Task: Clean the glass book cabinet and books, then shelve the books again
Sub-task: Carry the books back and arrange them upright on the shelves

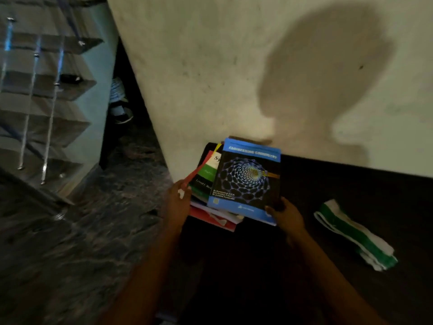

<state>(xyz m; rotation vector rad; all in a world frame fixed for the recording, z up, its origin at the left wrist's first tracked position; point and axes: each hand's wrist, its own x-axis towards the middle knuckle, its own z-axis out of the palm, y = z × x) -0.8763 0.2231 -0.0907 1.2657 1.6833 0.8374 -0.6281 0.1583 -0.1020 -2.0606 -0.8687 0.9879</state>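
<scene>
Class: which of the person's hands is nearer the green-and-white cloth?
Right. The right hand grips the blue book at its corner, the cloth lying apart beyond it; the left hand holds the far edge of the stack.

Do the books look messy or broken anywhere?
Yes, a bit. The book stack is crooked: the blue book on top, gripped by the right hand, sits shifted right of those beneath. Near the left hand, which holds the stack, a red cover lifts up, and the stack's lower edge shows white patches, maybe tears.
</scene>
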